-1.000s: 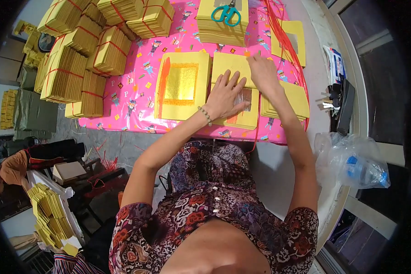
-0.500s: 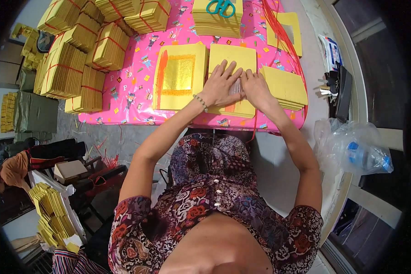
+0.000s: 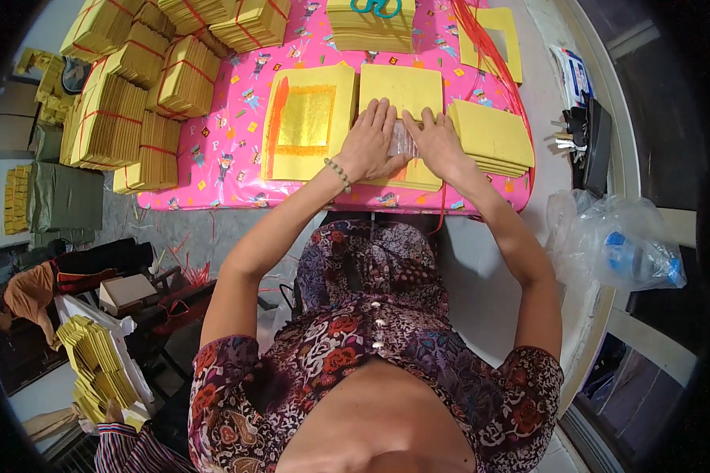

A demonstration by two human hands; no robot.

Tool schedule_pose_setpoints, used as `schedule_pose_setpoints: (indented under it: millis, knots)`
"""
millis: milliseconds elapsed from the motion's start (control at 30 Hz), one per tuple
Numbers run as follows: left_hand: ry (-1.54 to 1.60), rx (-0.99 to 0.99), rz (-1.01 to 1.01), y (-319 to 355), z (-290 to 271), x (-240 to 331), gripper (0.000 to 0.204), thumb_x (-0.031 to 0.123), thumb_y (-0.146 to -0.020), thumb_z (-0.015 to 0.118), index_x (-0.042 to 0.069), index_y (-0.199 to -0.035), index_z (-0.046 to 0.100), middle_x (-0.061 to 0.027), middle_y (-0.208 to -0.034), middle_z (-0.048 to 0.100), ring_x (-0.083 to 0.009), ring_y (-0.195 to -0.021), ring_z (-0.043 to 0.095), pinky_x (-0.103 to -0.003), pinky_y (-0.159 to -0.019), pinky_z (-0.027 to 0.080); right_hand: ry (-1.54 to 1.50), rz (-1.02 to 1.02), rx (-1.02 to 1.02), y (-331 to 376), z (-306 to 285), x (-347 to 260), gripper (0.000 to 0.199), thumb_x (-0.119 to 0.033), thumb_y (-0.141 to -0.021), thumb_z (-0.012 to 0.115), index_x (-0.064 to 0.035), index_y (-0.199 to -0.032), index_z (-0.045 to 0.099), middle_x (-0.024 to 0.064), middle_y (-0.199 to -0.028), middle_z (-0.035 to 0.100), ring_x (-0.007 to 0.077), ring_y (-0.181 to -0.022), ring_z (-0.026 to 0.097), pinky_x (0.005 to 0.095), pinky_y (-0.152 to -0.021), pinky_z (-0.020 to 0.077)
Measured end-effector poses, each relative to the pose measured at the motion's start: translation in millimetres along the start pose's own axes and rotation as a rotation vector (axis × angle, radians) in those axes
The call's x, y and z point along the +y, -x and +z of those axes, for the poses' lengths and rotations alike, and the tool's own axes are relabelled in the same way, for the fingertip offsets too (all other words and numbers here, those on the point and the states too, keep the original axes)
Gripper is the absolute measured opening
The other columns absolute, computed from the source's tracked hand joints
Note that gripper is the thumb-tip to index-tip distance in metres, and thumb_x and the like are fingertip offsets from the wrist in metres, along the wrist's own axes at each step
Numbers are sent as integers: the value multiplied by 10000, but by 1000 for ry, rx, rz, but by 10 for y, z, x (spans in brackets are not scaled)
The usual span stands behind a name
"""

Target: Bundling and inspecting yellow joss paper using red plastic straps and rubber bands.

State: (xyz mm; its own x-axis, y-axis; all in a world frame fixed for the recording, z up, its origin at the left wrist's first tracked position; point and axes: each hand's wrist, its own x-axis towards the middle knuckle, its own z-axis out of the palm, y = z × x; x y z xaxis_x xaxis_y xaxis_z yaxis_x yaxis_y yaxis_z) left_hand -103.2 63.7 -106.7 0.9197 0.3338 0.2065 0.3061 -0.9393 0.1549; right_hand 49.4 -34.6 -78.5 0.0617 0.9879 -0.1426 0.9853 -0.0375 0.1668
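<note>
Flat on a yellow paper stack (image 3: 402, 85) at the table's near edge lies my left hand (image 3: 372, 143), fingers stretched out, a beaded bracelet on its wrist. My right hand (image 3: 435, 143) presses down beside it, its fingers stretched and slightly apart. A shiny pale patch (image 3: 402, 142) shows between the two hands; the rest of it is covered. Orange-red colour marks the paper below. To the left sits another yellow paper stack (image 3: 292, 169) bearing a gold foil square (image 3: 308, 114) with an orange border. On the right rests a plain yellow paper stack (image 3: 493, 135).
Bundles of yellow paper (image 3: 185, 79) tied with red string pile up at the table's left. Teal-handled scissors (image 3: 376, 6) lie on a far stack (image 3: 371, 35). Red strings (image 3: 501, 67) run down the right side, near keys (image 3: 568, 140) and a plastic bag (image 3: 635, 248).
My hands have moved apart a little at the fingertips, so more of the shiny patch shows between them. The right fingers have spread. The whole view has shifted slightly.
</note>
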Motion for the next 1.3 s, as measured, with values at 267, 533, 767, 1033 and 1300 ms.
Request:
schedule_pose_setpoints:
  millis: [267, 533, 767, 1033, 1300]
  knots:
    - [-38, -9, 0, -16, 51, -4, 913, 600, -850, 485, -141, -1358, 323, -330, -1419, 315, -471, -1344, 268, -467, -1126, 242, 132, 17, 155, 7, 143, -9, 573, -189, -848, 589, -128, -1391, 419, 165, -1154, 529, 355, -1023, 557, 423, -866, 430]
    - [267, -89, -46, -221, -186, -160, 574, 338, -883, 531, -82, -1263, 439, -289, -1283, 477, -419, -1199, 446, -456, -1027, 359, 13, 18, 169, -200, -58, 139, 342, -175, -787, 630, -48, -1090, 539, 125, -899, 600, 286, -776, 654, 409, -666, 512]
    - [479, -167, -224, -454, -425, -362, 478, 231, -882, 544, -42, -1268, 470, -277, -1014, 635, -423, -955, 605, -470, -865, 467, 149, -46, 307, -325, -37, 172, 183, -122, -761, 646, -53, -926, 607, 85, -864, 622, 214, -770, 672, 352, -649, 519]
    - [396, 254, -501, -509, -375, -492, 545, 345, -917, 556, -64, -1268, 476, -304, -1045, 622, -353, -939, 647, -395, -828, 509, 115, -148, 428, -321, -107, 347, 102, -68, -761, 609, -34, -855, 587, 102, -691, 644, 233, -647, 685, 341, -533, 539]
    - [1291, 261, -808, -647, -370, -486, 655, 170, -869, 619, -115, -1345, 270, -201, -1043, 590, -251, -900, 649, -350, -722, 569, -116, -27, 544, -233, -239, 325, 108, -84, -794, 597, -13, -867, 562, 131, -796, 645, 298, -702, 661, 392, -594, 535]
